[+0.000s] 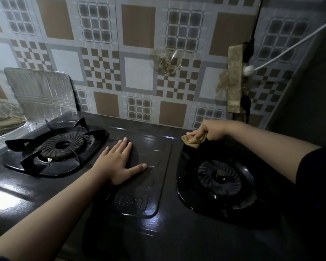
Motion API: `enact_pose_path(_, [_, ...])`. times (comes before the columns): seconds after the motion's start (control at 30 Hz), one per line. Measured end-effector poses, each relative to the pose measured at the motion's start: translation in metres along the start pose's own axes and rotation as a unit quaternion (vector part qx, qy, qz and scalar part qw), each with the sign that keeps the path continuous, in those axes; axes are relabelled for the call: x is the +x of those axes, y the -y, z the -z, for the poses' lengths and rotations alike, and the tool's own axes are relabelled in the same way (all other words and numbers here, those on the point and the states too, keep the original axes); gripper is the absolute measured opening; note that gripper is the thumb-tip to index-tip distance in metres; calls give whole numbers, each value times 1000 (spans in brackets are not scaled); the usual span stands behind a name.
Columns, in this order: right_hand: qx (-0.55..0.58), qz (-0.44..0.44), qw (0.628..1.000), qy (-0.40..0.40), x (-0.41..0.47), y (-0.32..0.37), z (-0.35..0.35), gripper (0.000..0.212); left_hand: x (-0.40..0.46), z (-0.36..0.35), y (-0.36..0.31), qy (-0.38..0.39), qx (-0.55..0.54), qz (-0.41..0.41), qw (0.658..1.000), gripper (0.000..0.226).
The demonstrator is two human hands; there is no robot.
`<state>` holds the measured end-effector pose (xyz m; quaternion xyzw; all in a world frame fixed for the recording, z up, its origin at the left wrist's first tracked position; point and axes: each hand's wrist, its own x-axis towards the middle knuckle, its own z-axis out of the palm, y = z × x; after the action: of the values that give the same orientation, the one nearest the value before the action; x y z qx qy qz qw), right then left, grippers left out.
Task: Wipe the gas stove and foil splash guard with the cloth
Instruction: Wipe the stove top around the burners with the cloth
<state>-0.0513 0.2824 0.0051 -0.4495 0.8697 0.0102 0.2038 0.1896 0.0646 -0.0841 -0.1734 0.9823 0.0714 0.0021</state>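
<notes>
Head view: the right hand (214, 131) has its fingers (199, 137) bunched tight around the tan cloth (193, 141), pressing it on the back edge of the gas stove (167, 232). The left hand (119, 162) lies flat, fingers spread, mid-stove. The foil splash guard (41, 91) stands far off to the left, nearer the left hand.

Left hand (119, 162) was flat, fingers spread, on the raised middle panel of the black gas stove (158, 223), between the two burners. Right hand (213, 130) had a tan cloth (193, 140) bunched up, pressed onto the stove's back edge behind the right burner (219, 180). Foil splash guard (41, 93) stood at the back left corner, behind the left burner (61, 146).
</notes>
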Motion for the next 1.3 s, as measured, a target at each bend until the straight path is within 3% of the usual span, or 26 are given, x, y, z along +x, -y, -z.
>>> enact_pose_path(0.3, [-32,-87,996,-9,-27,-53,-4,68,0,2,2,2,2,0,1000,149])
enact_pose_path(0.73, [9,-108,993,-44,-40,-57,-12,71,-1,0,-2,-5,-4,-1,1000,148])
enact_pose_path(1.0, [36,-107,991,-77,-35,-83,-29,85,-1,2,0,-6,-9,-8,1000,149])
enact_pose_path(1.17, [-79,-102,990,-49,-38,-79,-24,85,-1,4,0,-8,-7,-10,1000,151])
enact_pose_path(1.3, [-172,-98,980,-20,-49,-61,-23,60,-1,5,1,-6,-4,-11,1000,150])
